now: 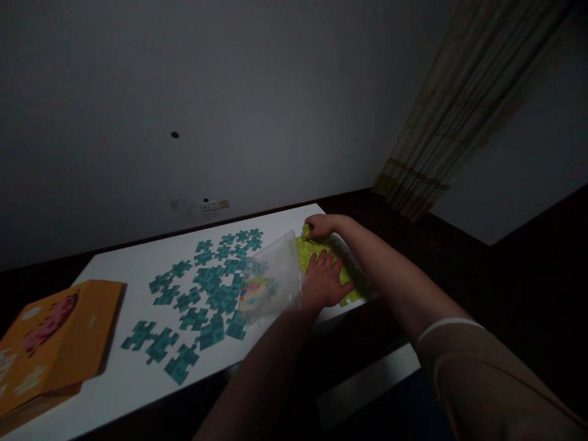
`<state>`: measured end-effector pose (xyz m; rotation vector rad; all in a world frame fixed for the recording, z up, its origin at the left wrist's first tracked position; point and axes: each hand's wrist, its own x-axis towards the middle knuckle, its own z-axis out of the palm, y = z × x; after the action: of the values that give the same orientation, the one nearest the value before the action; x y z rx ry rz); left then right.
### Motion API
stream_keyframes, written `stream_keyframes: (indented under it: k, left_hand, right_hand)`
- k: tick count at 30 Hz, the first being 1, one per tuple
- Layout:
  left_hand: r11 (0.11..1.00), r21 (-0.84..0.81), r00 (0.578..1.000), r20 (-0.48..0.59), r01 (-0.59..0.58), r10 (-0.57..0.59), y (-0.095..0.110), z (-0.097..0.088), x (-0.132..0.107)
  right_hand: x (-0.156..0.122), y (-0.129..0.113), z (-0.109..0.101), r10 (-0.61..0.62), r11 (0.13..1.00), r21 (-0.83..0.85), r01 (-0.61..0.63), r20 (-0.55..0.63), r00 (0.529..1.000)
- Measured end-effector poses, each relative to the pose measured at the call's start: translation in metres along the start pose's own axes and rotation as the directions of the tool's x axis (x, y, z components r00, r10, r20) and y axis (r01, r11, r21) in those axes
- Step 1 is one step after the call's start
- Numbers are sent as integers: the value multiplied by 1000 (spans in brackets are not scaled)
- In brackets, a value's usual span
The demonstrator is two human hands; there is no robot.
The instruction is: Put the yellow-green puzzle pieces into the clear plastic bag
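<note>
My left hand (325, 280) lies flat with its fingers spread on a layer of yellow-green puzzle pieces (351, 283) at the right end of the table. Just beyond it, the fingers of my right hand (320, 226) are closed on a yellow-green puzzle piece (305, 232) at the far edge of that layer. A clear plastic bag (281, 275) with some coloured print or contents sits against my left wrist and covers part of the teal puzzle pieces (209, 278). Where the yellow-green pieces join is hard to see in the dim light.
The white table (124, 269) runs along a grey wall. An orange box (68, 337) with a pink picture rests at its left end. Several loose teal pieces are spread across the middle. A wall socket (214, 205) and a long curtain (427, 135) are behind.
</note>
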<state>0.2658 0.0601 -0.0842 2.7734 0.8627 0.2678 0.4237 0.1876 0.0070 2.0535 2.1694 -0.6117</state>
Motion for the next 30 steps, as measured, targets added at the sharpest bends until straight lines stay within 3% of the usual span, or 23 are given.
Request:
stream_keyframes:
  k: [4, 10, 19, 27, 30]
  left_hand:
    - [1000, 6, 1000, 22, -13, 13, -1, 0, 3]
    - [999, -5, 999, 15, -34, 34, -1, -3, 5]
    - [997, -62, 999, -16, -44, 43, -6, 8, 7]
    - [997, -65, 999, -11, -43, 42, -4, 5, 5]
    - [998, -46, 999, -11, -32, 32, -2, 4, 3]
  right_hand:
    - [5, -27, 11, -15, 992, -124, 21, 46, 999]
    - [6, -36, 4, 29, 977, -214, 4, 148, 989]
    - [4, -24, -1, 13, 984, -180, 13, 140, 990]
    - [-7, -5, -3, -120, 991, -43, 125, 113, 986]
    - [-9, -3, 0, -174, 982, -67, 177, 57, 983]
